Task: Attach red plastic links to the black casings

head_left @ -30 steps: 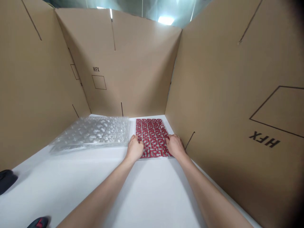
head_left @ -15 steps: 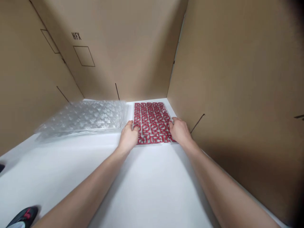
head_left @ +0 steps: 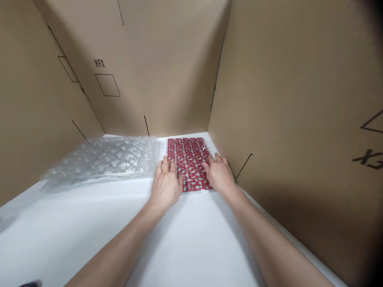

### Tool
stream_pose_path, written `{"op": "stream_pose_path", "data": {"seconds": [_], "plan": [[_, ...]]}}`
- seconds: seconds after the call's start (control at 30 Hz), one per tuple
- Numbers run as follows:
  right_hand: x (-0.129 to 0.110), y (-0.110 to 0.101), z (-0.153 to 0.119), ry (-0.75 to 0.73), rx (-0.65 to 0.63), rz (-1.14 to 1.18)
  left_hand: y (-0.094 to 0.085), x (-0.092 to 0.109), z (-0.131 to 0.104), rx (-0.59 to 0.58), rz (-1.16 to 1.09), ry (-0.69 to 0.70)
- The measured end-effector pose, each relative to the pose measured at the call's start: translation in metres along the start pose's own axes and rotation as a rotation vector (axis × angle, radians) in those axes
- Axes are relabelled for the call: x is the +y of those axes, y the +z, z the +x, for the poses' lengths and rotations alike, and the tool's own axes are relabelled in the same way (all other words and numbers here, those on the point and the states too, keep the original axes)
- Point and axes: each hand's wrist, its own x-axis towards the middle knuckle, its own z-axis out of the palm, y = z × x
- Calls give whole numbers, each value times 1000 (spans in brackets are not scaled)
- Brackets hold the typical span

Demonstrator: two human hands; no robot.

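Observation:
A clear plastic tray with rows of curved red pieces lies flat on the white surface, close to the far right corner. My left hand rests over its left edge and near corner, palm down, fingers stretched forward and slightly apart. On the opposite side, my right hand lies over the tray's right edge with its fingers spread and the thumb above the red pieces. Left of the tray, clear plastic trays with no red pieces visible in them lie in a low pile. Its layers are too blurred to count.
Tall cardboard walls stand at the left, back and right, with printed black marks. They border the white surface. A dark object shows at the bottom left edge.
My left hand has gone from holding the tray's left edge to lying flatter over it. My right hand has shifted slightly onto the tray. The view has tilted up a little.

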Motion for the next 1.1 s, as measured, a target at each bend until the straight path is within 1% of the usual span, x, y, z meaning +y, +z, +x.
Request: {"op": "stream_pose_path", "data": {"seconds": [0.07, 0.13, 0.2, 0.27, 0.33, 0.37, 0.43, 0.53, 0.6, 0.67, 0.7, 0.77, 0.8, 0.83, 0.87, 0.93, 0.97, 1.03, 1.1], "plan": [[-7, 4, -2, -91, -19, 13, 5, 2, 2, -63, 146, 105], [-12, 8, -4, -153, -57, 24, 10, 2, 5, -117, 244, 154], [-14, 11, -4, -170, -75, 28, 15, 2, 6, -120, 250, 150], [-13, 9, -3, -174, -78, 26, 16, 5, 6, -106, 233, 145], [-9, 3, -3, -175, -80, 22, 10, 8, 5, -95, 206, 136], [-7, -1, -4, -169, -77, 19, 3, 10, 4, -85, 189, 133], [-3, -9, -8, -140, -62, 11, -16, 12, -1, -58, 149, 125], [1, -12, -20, -118, -73, 7, -61, 6, -24, -34, 91, 106], [1, -11, -28, -123, -104, 10, -94, -7, -50, -28, 49, 74], [-2, -9, -34, -124, -120, 13, -125, -26, -84, -16, -85, -46], [-4, -9, -36, -123, -122, 14, -137, -36, -101, -15, -101, -90], [-12, -11, -41, -130, -119, 16, -154, -56, -134, 15, -70, -140], [-16, -12, -43, -146, -120, 18, -158, -63, -147, 34, -52, -164], [-21, -14, -46, -168, -122, 21, -158, -68, -156, 30, -39, -172], [-25, -15, -49, -194, -127, 26, -156, -69, -161, 3, -35, -165], [-31, -17, -53, -223, -138, 35, -143, -64, -158, -116, -50, -99], [-31, -18, -55, -217, -141, 39, -135, -58, -149, -161, -61, -48], [-25, -18, -56, -176, -142, 45, -114, -43, -124, -218, -37, 20], [-15, -17, -56, -149, -152, 56, -93, -32, -95, -212, -25, 40]]}}
